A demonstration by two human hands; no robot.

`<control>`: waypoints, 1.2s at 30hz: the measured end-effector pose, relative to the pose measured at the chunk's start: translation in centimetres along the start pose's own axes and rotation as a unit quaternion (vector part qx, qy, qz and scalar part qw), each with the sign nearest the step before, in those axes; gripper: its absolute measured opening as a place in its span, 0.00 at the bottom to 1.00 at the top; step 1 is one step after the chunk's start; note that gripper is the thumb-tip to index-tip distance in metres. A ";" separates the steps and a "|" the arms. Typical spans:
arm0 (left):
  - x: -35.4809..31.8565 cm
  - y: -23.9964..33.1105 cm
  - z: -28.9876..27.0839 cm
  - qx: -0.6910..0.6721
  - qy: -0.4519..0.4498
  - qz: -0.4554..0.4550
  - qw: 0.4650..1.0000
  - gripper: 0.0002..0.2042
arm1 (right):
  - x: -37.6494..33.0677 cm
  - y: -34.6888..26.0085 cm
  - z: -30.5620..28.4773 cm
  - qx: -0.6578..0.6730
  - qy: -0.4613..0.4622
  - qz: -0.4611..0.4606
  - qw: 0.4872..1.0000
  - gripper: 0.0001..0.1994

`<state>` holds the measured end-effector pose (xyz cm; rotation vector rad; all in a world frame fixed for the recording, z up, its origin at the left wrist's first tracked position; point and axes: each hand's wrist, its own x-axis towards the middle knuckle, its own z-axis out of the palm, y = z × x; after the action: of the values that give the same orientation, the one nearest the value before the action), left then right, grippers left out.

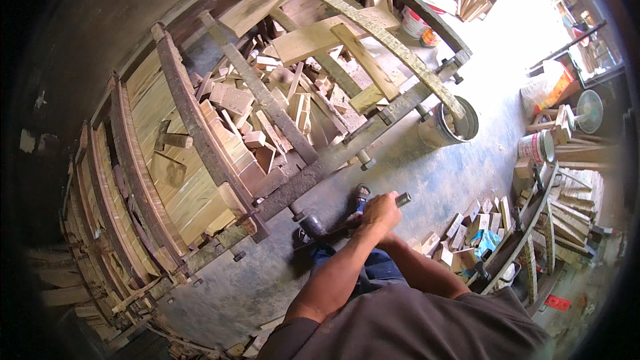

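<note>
My left hand (381, 212) is closed around the handle of a long metal wrench (313, 227), whose bare end pokes out past the fist. The wrench's dark bent end sits at a bolt on the near rail (293, 190) of a big iron clamping rack. My right hand (388, 243) is close under the left wrist, its fingers hidden behind my left forearm. Beyond the rail, pale boards (200, 210) lie side by side under curved iron bars (190, 103). On the boards rest a hammer (177, 140) and a square wooden block (168, 170).
Wood offcuts (233, 100) are heaped inside the rack. A metal bucket (440, 127) stands by its right end, under a long curved strip (393, 33). At right are more offcuts (460, 233), a white tub (535, 147) and a fan-like round object (589, 111). Bolts jut from the rail.
</note>
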<state>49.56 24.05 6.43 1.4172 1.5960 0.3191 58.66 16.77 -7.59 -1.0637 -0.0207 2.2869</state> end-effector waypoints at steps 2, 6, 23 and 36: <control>-1.1 -0.2 -0.8 -0.051 0.018 -0.003 0.999 0.10 | -0.5 0.3 -0.1 0.013 0.008 0.012 1.000 0.26; -3.0 -1.6 -0.4 -0.215 0.063 0.043 0.974 0.09 | -1.3 0.9 -0.5 0.043 0.029 0.014 0.999 0.27; -24.2 -17.5 -0.3 -0.775 0.268 0.018 0.573 0.09 | 3.9 1.6 4.4 0.124 0.060 -0.004 0.991 0.26; -20.7 -40.7 5.9 -0.851 0.336 -0.328 0.235 0.20 | 3.7 8.6 10.9 0.010 0.050 -0.017 0.999 0.04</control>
<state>25.99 -8.35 -16.16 -1.3078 0.9765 1.5621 44.77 14.22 -4.95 -1.1577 0.0237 2.1966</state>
